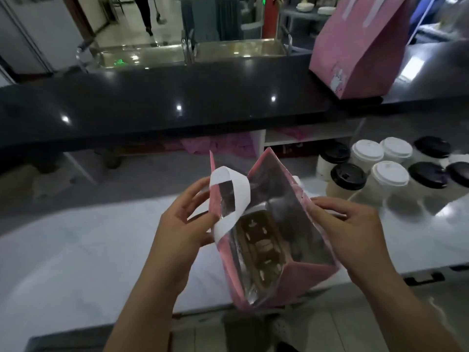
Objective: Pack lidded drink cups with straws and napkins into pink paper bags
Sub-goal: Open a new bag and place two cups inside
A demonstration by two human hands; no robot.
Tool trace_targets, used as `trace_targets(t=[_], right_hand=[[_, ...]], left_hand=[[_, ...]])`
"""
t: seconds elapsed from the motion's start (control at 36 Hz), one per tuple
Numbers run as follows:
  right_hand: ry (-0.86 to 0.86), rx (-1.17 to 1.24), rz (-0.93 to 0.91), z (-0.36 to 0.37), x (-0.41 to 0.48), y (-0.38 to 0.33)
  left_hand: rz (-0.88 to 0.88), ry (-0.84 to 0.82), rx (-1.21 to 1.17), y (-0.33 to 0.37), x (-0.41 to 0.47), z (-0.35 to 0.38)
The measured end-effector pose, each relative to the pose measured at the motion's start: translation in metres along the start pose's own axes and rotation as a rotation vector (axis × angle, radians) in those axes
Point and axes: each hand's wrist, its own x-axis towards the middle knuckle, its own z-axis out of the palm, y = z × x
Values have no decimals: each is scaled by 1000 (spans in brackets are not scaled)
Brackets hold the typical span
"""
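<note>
A pink paper bag (304,280) with a silvery lining stands open on the pale worktop (76,250) at the middle of the head view, a brown cardboard holder (261,247) lying at its bottom and a white handle (236,189) looping over its left rim. The left hand (185,224) pinches the left wall with curled fingers, and the right hand (355,232) grips the right rim, spreading the mouth. Eight lidded cups (390,174) stand to the right, five black-lidded and three white-lidded, and a second pink bag (360,47) sits on the black counter (152,105).
</note>
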Motion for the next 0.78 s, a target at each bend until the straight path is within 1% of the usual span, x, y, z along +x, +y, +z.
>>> trace_targets(t=[0.11, 0.22, 0.44, 0.5, 0.56, 0.61, 0.67, 0.72, 0.78], right_hand=[[-75, 38, 44, -29, 48, 17], [-124, 69, 106, -47, 87, 27], [-325, 64, 209, -61, 120, 44], [-336, 68, 219, -68, 126, 41], [-312, 49, 196, -76, 135, 35], [-247, -23, 155, -86, 150, 30], [-204, -152, 117, -94, 172, 30], [-221, -324, 109, -96, 200, 32], [-302, -575, 74, -92, 230, 36]], left_hand=[[-20, -23, 71, 4, 39, 50], [-44, -7, 116, 7, 66, 79], [-78, -5, 226, 5, 87, 98], [-77, -25, 242, 6, 88, 101], [-74, -52, 236, 7, 88, 102], [-72, -77, 253, 6, 90, 102], [-76, -90, 287, 5, 92, 100], [-80, -99, 306, 5, 94, 99], [-72, -98, 319, 6, 95, 97]])
